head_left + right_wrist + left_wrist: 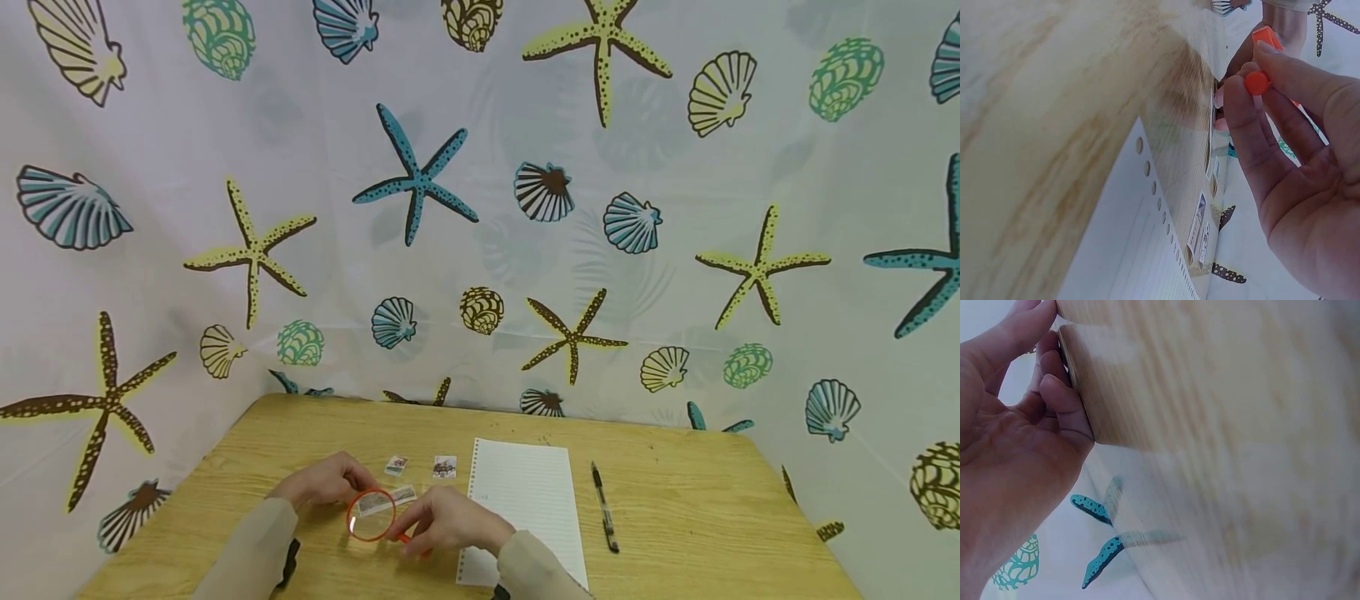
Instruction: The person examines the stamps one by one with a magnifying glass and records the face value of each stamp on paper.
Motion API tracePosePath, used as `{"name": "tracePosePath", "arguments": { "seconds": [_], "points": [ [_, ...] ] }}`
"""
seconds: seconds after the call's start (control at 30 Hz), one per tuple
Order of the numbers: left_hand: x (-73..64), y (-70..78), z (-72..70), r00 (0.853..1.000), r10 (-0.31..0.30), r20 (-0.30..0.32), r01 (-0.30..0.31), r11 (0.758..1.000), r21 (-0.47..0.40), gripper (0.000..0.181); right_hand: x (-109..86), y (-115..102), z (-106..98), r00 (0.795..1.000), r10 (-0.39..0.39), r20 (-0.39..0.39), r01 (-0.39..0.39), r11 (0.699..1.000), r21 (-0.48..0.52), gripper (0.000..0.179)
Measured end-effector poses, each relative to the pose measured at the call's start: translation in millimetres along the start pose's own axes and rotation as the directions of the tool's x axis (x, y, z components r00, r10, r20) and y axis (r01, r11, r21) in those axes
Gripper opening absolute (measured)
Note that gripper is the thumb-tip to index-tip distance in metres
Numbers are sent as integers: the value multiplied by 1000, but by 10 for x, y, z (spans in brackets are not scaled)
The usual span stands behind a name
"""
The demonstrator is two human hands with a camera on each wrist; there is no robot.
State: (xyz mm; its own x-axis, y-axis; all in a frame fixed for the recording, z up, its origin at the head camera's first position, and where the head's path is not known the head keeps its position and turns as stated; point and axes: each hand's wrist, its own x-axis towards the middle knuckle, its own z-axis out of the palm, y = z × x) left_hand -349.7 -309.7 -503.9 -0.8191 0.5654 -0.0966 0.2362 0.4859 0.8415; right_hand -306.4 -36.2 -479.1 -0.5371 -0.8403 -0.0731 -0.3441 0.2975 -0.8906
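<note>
My right hand (453,523) grips the handle of a magnifying glass with a round orange-red rim (349,518). In the right wrist view, the thumb and fingers pinch its orange handle (1257,82). The lens is over a long, narrow stamp-like slip (403,495) with a greyish picture, and part of the slip shows through it. My left hand (326,482) is at the slip's left end, its fingertips low at the tabletop behind the rim. The left wrist view shows this hand (1029,419) with loosely bent fingers against the wood.
Two small stamp-like pictures (445,467) lie beyond the slip. A lined sheet with punched holes (525,483) lies partly under my right arm, and a black pen (604,508) is to its right. A curtain printed with shells and starfish (480,250) surrounds the wooden table (690,517).
</note>
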Motion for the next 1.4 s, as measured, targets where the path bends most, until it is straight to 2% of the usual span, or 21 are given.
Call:
{"name": "tracePosePath", "arguments": {
  "seconds": [0.17,0.27,0.5,0.73,0.87,1.03,1.13,1.27,1.4],
  "points": [
    [26,11,8,999,-42,-15,42,999,-3,24,-37,35,-39,1000,-16,-5,16,1000,-11,23],
    [31,8,9,999,-46,-24,46,999,-2,21,-68,73,-77,1000,-26,-7,26,999,-32,22],
    [5,-4,3,998,-60,-29,61,997,37,21,-199,146,-210,999,-18,-47,17,999,-32,23],
    [-23,-10,21,996,-89,-24,89,996,-2,22,-344,196,-307,997,-7,-76,7,1000,-3,23],
    [2,40,11,997,-76,-30,76,997,5,23,-447,254,-389,996,12,-94,-12,1000,3,23],
    [51,129,-4,995,-91,-50,91,996,1,24,-599,335,-505,992,36,-120,-36,999,7,23],
    [82,179,-4,986,-140,-85,138,990,-32,22,-676,391,-565,990,47,-136,-47,999,7,22],
    [109,231,0,968,-194,-158,189,981,-50,21,-749,451,-637,984,58,-169,-57,998,12,20],
    [127,260,29,959,-173,-226,175,984,-12,22,-812,500,-694,979,70,-193,-67,998,21,21]
  ]
}}
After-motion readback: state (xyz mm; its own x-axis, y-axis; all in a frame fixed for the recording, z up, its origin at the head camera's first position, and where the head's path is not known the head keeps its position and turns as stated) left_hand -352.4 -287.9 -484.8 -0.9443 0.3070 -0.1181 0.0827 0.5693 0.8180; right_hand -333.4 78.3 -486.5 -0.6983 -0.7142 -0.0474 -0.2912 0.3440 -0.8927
